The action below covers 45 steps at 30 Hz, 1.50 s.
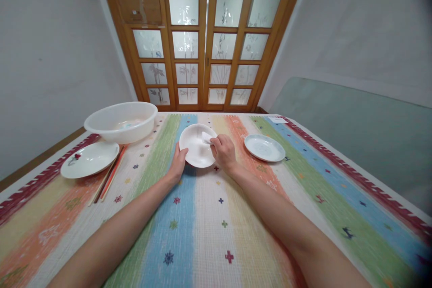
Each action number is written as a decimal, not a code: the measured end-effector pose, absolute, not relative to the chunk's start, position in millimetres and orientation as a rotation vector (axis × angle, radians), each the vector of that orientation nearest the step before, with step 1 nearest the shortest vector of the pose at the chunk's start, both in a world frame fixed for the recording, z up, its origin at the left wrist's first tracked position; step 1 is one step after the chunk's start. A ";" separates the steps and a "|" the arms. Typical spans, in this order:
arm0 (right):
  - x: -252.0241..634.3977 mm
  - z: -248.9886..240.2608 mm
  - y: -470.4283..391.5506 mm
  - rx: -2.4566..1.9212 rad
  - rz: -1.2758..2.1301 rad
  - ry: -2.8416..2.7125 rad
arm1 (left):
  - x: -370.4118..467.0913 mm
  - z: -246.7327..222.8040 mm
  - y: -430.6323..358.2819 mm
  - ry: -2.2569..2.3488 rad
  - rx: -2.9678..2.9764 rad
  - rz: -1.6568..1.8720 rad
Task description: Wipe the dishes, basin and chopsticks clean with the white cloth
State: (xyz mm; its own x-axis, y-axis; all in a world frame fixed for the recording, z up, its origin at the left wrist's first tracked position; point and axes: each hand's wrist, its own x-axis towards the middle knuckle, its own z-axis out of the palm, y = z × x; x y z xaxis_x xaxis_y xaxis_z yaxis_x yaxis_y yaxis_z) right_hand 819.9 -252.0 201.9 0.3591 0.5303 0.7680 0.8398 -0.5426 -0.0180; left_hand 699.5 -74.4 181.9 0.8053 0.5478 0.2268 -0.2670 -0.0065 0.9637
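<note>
Seemingly mid-wipe, left hand (177, 162) clamping a glossy round white bowl (196, 149) under its thumb, right hand (224, 150) pinching a white papery wad (205, 138), another stroke would need steadiness.

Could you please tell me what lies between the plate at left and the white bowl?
In the head view: chopsticks, then striped tablecloth, then the left hand holding the white bowl.

The head view looks forward and steeply down over a striped tablecloth (209, 229) toward doors (202, 49).
</note>
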 end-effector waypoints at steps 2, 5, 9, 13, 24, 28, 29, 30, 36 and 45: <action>821.0 204.6 -256.0 -2.237 -1.037 -1.152 | 698.8 180.9 -78.2 0.212 1.432 0.620; 821.8 208.1 -257.0 -2.259 -1.023 -1.114 | 694.0 180.1 -81.5 0.169 1.477 0.553; 819.6 210.5 -255.6 -2.276 -0.997 -1.121 | 684.5 185.8 -86.6 0.118 1.616 0.555; 814.8 210.6 -255.7 -2.293 -0.952 -1.205 | 678.2 193.1 -91.3 0.042 1.685 0.531; 785.3 208.9 -235.0 -2.050 -0.540 -1.256 | 674.7 203.3 -93.6 0.009 1.727 0.571; 768.4 209.7 -227.7 -1.944 -0.335 -1.328 | 676.4 201.7 -91.6 0.013 1.705 0.643; 764.7 210.2 -226.4 -1.940 -0.268 -1.346 | 677.0 200.9 -90.3 0.038 1.692 0.663; 761.8 210.8 -225.4 -1.939 -0.194 -1.359 | 677.5 200.1 -88.7 0.070 1.679 0.684; 770.4 213.8 -228.7 -2.101 0.075 -1.422 | 677.3 198.0 -80.2 0.163 1.700 0.787; 785.1 222.4 -242.1 -2.677 -0.481 -1.138 | 679.8 193.4 -83.4 0.148 1.693 0.722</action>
